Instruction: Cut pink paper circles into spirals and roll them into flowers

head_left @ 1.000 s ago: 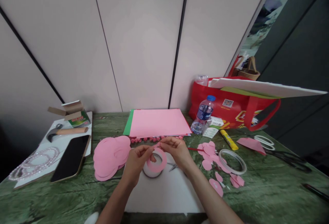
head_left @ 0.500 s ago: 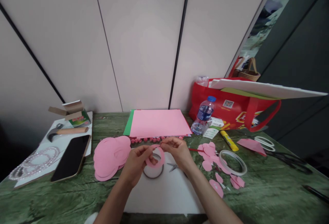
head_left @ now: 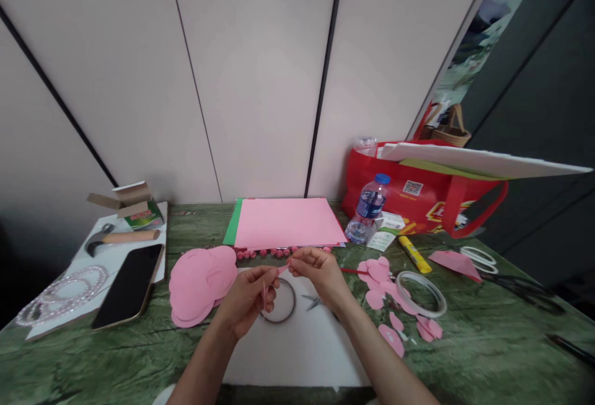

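Observation:
My left hand [head_left: 246, 298] and my right hand [head_left: 318, 273] meet over a white sheet [head_left: 297, 343] at the table's front. Both pinch a pink paper ring [head_left: 272, 281], which now shows edge-on as a thin strip between the fingers. Directly beneath it a tape roll [head_left: 279, 309] lies flat on the white sheet. Small scissors [head_left: 312, 300] rest just right of the roll. A pile of large pink paper circles [head_left: 199, 281] lies left of my left hand.
Pink and green paper sheets [head_left: 288, 222] lie at the back, with a water bottle [head_left: 369, 208] and red bag [head_left: 418, 194] to the right. Pink petals [head_left: 385, 293], a tape ring [head_left: 421, 293] and a glue stick [head_left: 414, 253] lie right. A phone [head_left: 130, 284], hammer [head_left: 118, 239] and beads [head_left: 65, 290] sit left.
The pink ring has been turned from facing the camera to edge-on, and lifted off the view of the tape roll. Both hands kept their pinch.

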Available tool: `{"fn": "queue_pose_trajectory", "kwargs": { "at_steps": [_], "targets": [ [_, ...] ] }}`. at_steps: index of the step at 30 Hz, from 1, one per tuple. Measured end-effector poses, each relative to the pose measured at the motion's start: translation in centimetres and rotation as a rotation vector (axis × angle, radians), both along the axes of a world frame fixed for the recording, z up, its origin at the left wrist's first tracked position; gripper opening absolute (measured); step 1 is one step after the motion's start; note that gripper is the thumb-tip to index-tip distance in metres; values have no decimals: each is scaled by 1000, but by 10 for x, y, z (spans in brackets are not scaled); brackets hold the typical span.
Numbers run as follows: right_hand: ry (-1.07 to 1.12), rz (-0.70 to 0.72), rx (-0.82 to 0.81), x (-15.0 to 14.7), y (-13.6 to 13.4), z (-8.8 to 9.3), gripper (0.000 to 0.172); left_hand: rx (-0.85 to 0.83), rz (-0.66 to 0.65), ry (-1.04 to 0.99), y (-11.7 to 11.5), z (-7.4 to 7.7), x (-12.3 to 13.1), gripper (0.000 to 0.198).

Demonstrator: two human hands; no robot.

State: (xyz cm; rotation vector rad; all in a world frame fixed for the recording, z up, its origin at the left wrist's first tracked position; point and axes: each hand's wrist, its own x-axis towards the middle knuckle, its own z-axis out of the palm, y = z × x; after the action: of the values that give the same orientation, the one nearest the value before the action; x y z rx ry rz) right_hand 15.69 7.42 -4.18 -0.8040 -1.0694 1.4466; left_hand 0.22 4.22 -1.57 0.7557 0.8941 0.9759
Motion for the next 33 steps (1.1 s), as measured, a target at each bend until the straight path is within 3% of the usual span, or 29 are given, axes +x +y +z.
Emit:
{"fn": "queue_pose_trajectory", "kwargs": {
  "at_steps": [4,11,16,23,33],
  "targets": [
    [-6,43,19,-1,-2,1,18,21,-51,12,-1,0,0,23],
    [-27,-6,20,-1,-1,0,19,19,-37,-2,-1,-1,-1,25],
    [-5,71,27,-1,-2,3,22,39,-24,-17,0,-2,-1,22],
    [2,45,1,0,0,-3,24,76,-49,19,-1,-2,-1,21],
    [-48,59,39,-1,-4,4,20,106,-57,112,-3,0,1,26]
  ]
}}
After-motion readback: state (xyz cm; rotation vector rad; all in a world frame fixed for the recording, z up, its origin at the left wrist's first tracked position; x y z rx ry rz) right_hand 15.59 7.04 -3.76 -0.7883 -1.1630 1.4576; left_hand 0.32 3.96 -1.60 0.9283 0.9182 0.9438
